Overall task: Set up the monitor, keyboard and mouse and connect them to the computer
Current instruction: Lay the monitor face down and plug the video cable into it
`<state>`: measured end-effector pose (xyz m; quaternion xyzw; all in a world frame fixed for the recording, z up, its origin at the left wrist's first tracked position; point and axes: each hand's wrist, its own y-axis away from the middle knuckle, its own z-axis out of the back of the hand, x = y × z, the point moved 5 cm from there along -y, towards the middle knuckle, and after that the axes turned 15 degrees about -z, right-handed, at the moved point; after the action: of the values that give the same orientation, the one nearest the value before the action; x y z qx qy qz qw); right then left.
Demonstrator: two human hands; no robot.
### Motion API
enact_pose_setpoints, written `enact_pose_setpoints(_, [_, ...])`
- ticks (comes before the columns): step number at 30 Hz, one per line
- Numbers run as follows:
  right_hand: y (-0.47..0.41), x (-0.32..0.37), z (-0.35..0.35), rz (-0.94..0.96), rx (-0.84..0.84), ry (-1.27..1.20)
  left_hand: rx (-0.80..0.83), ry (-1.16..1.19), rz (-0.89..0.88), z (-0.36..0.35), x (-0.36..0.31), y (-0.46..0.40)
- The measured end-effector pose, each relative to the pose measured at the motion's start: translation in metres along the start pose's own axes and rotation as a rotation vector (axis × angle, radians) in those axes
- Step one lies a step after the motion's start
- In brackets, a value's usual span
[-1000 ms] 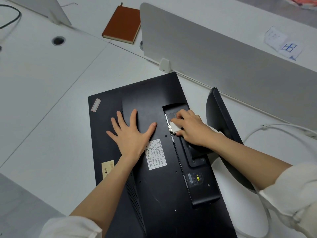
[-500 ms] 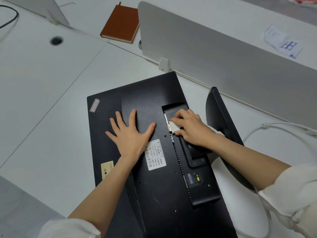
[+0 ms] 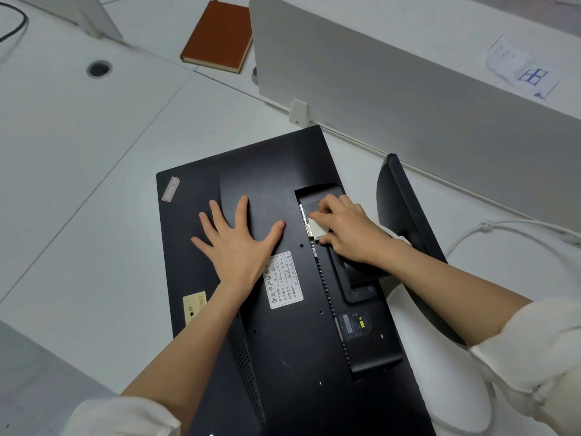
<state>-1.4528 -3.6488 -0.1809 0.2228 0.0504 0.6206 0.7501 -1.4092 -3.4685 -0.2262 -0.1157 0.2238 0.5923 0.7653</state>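
Monitor (image 3: pixel 273 341) face-down on desk (image 3: pixel 78 190). Left hand (image 3: pixel 237 243) flat on its back, fingers spread. Right hand (image 3: pixel 349 229) pinches white plug (image 3: pixel 316 229) at port recess. Stand (image 3: pixel 408 221) and white cable (image 3: pixel 490 226) to the right.

I see white desk (image 3: pixel 78 199) w/ black monitor (image 3: pixel 283 357) face-down on it, brown notebook (image 3: pixel 218 36) far side, white cable (image 3: pixel 503 225) at right, grey divider panel (image 3: pixel 408 89) standing along back edge.
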Motion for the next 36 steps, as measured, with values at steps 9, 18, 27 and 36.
enact_pose_setpoints(9, [0.000,0.003,-0.001,0.000,-0.002,0.061,0.001,0.000,-0.007,0.000,-0.001,0.000])
enact_pose_setpoints(18, [-0.001,0.004,-0.002,-0.019,-0.028,0.078,0.006,0.003,-0.009,0.001,-0.003,0.000])
enact_pose_setpoints(27, [-0.003,-0.002,-0.001,-0.048,0.002,0.011,0.000,0.006,-0.014,0.001,-0.001,0.000])
enact_pose_setpoints(36, [-0.009,-0.006,-0.004,-0.043,0.061,-0.119,-0.006,-0.003,-0.011,0.000,0.000,-0.001])
